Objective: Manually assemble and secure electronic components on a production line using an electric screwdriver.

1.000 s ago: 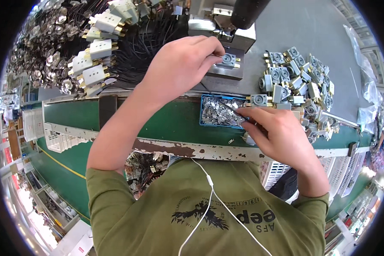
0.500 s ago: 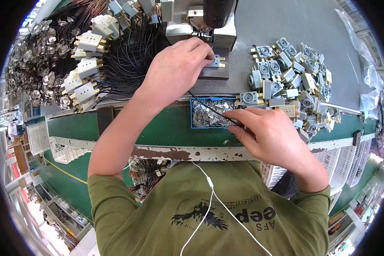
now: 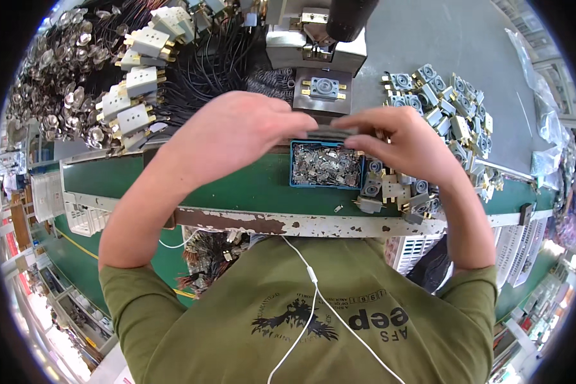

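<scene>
My left hand point(image 3: 237, 131) hovers over the table's front edge, fingers pressed together and pointing right. Facing it, my right hand point(image 3: 406, 137) has its fingers curled, with index and thumb tips slightly apart. Motion blurs the fingertips, and I cannot make out what either hand holds. Just beyond them a grey switch-like block point(image 3: 325, 88) with brass tabs lies flat on a metal fixture plate point(image 3: 306, 104). Below the fingers sits a blue tray point(image 3: 292, 168) full of small metal pieces.
A metal press point(image 3: 317, 51) stands behind the plate. Dark coil springs point(image 3: 270, 82) lie left of it. Further left are black wires point(image 3: 201, 70), pale blocks point(image 3: 141, 81) and shiny metal discs point(image 3: 73, 96). Several grey blocks point(image 3: 467, 105) are heaped at the right, some beside the tray.
My left hand has drawn back from the block on the plate, toward me. My right hand has risen toward the left one. The black wire between them no longer shows.
</scene>
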`<act>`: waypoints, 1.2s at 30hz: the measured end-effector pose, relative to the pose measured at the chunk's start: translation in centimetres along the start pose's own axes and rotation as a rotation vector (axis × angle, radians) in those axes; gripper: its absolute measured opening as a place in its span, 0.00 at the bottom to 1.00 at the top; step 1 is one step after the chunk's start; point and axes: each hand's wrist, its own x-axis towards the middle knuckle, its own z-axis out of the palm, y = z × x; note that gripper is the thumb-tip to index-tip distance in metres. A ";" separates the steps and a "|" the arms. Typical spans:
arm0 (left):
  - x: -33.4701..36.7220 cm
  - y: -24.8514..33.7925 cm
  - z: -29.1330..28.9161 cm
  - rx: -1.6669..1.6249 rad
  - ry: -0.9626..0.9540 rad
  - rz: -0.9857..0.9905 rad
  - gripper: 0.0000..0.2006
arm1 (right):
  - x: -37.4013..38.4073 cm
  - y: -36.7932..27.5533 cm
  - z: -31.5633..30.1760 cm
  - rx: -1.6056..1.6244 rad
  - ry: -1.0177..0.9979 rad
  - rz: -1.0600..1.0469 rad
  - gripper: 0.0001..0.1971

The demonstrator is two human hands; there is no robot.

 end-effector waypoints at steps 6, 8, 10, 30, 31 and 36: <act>-0.4 1.4 1.1 0.070 0.177 -0.073 0.15 | -1.8 0.2 1.4 0.250 0.300 -0.082 0.24; 0.2 1.8 1.4 0.041 0.285 -0.055 0.14 | -2.5 0.0 1.5 0.242 0.337 -0.082 0.24; 0.8 2.2 1.1 0.027 0.288 -0.032 0.13 | -3.1 -0.1 1.6 0.250 0.363 -0.070 0.24; 1.2 0.4 -2.2 0.038 0.080 -0.043 0.07 | -0.1 1.0 2.2 0.742 0.156 0.065 0.21; 1.2 0.5 -2.1 0.038 0.080 -0.043 0.07 | 0.0 0.9 2.2 0.630 0.212 0.033 0.21; 1.3 1.3 -1.2 0.020 0.140 -0.148 0.07 | -0.5 1.1 3.4 0.403 0.515 -0.016 0.19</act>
